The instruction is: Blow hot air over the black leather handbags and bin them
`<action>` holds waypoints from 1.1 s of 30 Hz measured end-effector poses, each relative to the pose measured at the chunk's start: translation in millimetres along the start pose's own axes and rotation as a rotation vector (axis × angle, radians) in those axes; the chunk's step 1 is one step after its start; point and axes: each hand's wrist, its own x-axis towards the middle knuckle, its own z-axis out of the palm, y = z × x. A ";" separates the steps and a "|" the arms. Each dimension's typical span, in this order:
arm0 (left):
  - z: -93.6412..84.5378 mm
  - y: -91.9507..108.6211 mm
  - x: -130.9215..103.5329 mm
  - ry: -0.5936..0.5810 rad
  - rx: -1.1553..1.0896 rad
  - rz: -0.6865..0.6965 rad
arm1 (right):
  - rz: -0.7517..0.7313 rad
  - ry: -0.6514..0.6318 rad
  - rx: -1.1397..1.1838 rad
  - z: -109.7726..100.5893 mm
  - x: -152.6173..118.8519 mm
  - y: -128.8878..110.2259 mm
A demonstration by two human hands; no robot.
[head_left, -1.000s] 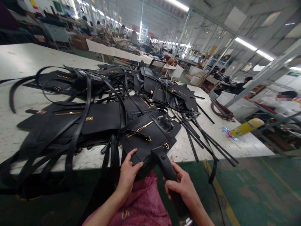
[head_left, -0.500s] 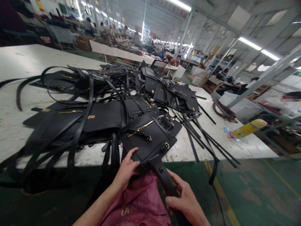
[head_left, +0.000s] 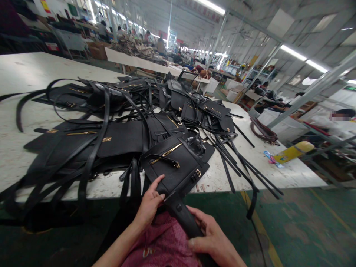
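A black leather-look bag (head_left: 178, 163) lies at the table's near edge, with a gold zipper (head_left: 167, 154), a zipper pull strap and a small gold buckle (head_left: 198, 173). My left hand (head_left: 150, 204) grips its near corner, index finger on top; the other fingers are partly hidden below. In my right hand (head_left: 208, 235) is a long black piece (head_left: 180, 213) with a flared flat end and a small raised part, the fingers wrapped round it. Its flared end is close to the bag's near edge; whether they touch, I cannot tell.
Several black bags (head_left: 122, 137) with long loose straps cover much of the white table (head_left: 25, 74). To the right lie a yellow bottle-like object (head_left: 294, 152) and a brown coil (head_left: 263, 131). Straps and a thin cord (head_left: 258, 237) hang over the edge. Other people work farther back.
The black piece in my right hand has swung left, its flared end sliding along the bag's near edge. My left hand stays on the bag's corner.
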 end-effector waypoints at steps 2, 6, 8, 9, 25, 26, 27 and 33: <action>-1.7 1.4 -3.1 -0.066 0.055 -0.033 | -0.001 0.033 -0.005 -0.5 -2.4 0.6; -18.7 23.1 -3.5 -0.036 0.385 0.015 | -0.078 0.162 -0.046 -6.0 1.1 -1.6; -32.6 43.7 5.8 0.247 0.597 0.263 | -0.098 0.181 -0.060 -7.8 4.5 -4.4; -39.3 54.5 13.3 0.394 0.680 0.393 | -0.098 0.171 -0.055 -7.7 6.6 -5.6; -63.7 72.2 46.5 0.127 0.059 0.004 | -0.065 -0.059 -0.022 0.6 65.7 -13.9; -63.8 72.3 45.4 0.113 0.039 -0.008 | -0.057 -0.069 -0.015 -0.2 69.1 -13.0; -63.6 72.5 44.4 0.102 0.041 -0.008 | -0.047 -0.083 -0.002 -0.9 71.8 -12.2; -60.7 73.5 37.5 0.102 0.088 0.018 | -0.041 -0.188 0.090 -2.9 78.3 -13.2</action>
